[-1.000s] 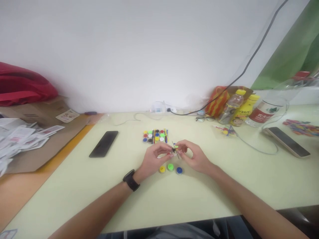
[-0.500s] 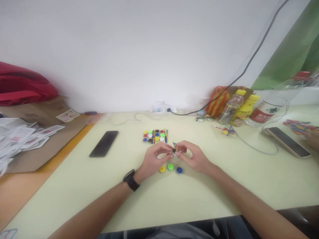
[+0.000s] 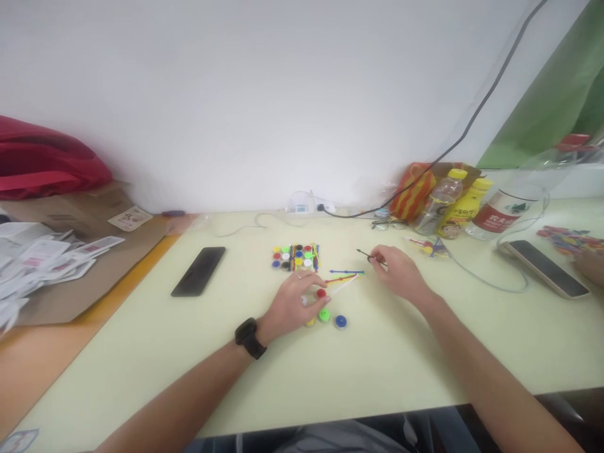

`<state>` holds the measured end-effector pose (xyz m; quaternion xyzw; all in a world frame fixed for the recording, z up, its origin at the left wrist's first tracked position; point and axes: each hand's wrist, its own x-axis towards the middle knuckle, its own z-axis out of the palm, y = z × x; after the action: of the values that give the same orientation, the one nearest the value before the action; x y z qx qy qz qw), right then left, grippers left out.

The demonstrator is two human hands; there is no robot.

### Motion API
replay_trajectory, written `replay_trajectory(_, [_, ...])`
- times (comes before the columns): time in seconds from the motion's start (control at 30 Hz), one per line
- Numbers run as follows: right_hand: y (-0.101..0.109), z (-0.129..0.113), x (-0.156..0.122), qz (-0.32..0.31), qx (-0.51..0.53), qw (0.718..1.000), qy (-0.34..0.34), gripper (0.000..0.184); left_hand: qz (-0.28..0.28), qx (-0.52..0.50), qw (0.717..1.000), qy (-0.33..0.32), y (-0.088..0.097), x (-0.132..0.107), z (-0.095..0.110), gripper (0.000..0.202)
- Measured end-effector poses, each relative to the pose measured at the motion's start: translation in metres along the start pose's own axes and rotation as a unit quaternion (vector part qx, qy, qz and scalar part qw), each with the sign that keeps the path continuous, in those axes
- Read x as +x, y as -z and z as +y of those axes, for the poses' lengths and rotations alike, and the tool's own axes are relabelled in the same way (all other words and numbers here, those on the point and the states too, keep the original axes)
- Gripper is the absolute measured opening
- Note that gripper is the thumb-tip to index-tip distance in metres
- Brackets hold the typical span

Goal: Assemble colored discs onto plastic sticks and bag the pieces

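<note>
My left hand, with a black watch at the wrist, has its thumb and index finger curled round a small red round piece. Pinched in my right hand is a thin black arrow-shaped stick, raised to the right. Between the hands lie a blue arrow stick, a red arrow stick and a white stick. Just below my left hand sit a green round piece, a blue round piece and a partly hidden yellow one.
Behind my left hand is a group of coloured round pieces and sticks. A black phone lies left, another phone right with a cable. Bottles stand at the back right. Another person's hand is at the right edge.
My right hand has moved right and away from my left hand, carrying the black arrow stick. The coloured sticks between the hands now show. My left hand has stayed nearly in place.
</note>
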<state>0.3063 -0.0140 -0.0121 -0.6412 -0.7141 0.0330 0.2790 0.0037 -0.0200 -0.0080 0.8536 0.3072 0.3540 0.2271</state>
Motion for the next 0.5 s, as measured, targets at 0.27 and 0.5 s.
replay_trajectory(0.27, [0.001, 0.039, 0.003, -0.048, -0.123, 0.989, -0.074, 0.008, -0.028, 0.028, 0.999, 0.022, 0.001, -0.001, 0.0, 0.014])
replay_trajectory(0.5, [-0.007, 0.055, 0.006, -0.028, -0.074, 0.992, -0.095, 0.007, -0.04, 0.029, 0.998, 0.039, 0.0, -0.002, -0.001, 0.018])
